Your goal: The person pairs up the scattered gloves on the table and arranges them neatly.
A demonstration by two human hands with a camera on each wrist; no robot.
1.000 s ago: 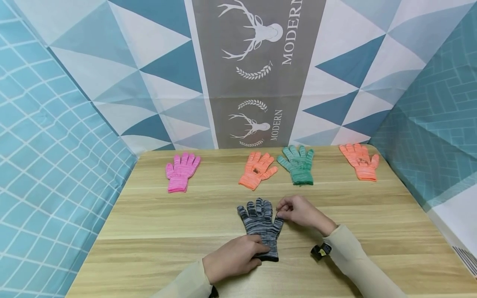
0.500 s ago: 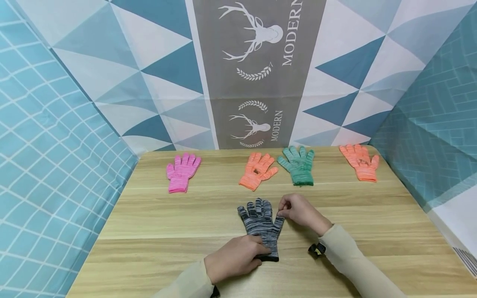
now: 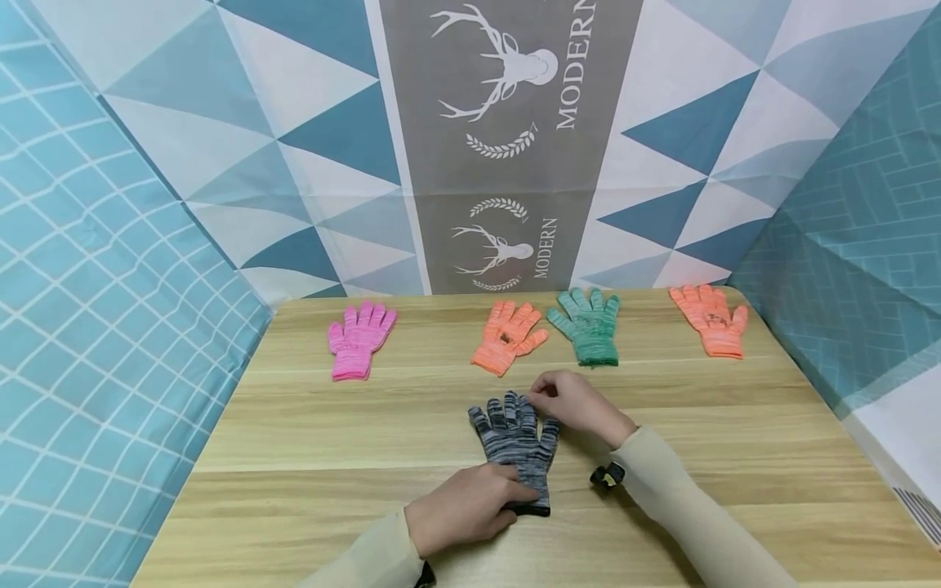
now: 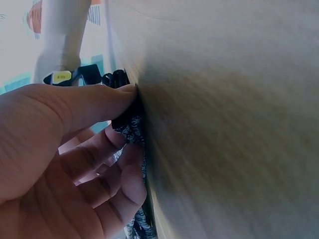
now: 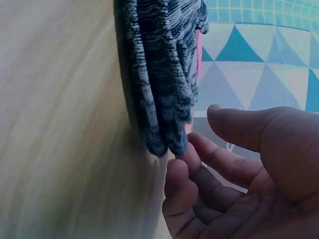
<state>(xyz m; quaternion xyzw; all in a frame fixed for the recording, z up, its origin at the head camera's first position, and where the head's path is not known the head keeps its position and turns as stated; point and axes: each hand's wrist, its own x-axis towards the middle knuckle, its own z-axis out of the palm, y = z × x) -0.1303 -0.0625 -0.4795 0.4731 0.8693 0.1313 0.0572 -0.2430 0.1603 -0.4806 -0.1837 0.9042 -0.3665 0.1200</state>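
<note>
A black-and-grey knit glove (image 3: 515, 447) lies flat at the middle of the wooden table, fingers pointing away and dark cuff toward me. My left hand (image 3: 465, 508) holds it at the cuff; in the left wrist view the thumb presses the black cuff edge (image 4: 130, 107) with bent fingers beside it. At the glove's far right, my right hand (image 3: 577, 402) is by the tip of one glove finger. The right wrist view shows bent fingers right at the glove fingertips (image 5: 172, 142), with the thumb (image 5: 239, 127) lifted apart from them.
Along the table's (image 3: 309, 441) far edge lie a pink glove (image 3: 360, 339), an orange glove (image 3: 506, 336), a green glove (image 3: 590, 328) and another orange glove (image 3: 713, 320). Patterned cloth walls (image 3: 500, 163) stand behind and at both sides.
My right hand has left the grey glove's thumb tip and moved left and away from me to a neighbouring finger's tip. My left hand stays at the cuff.
</note>
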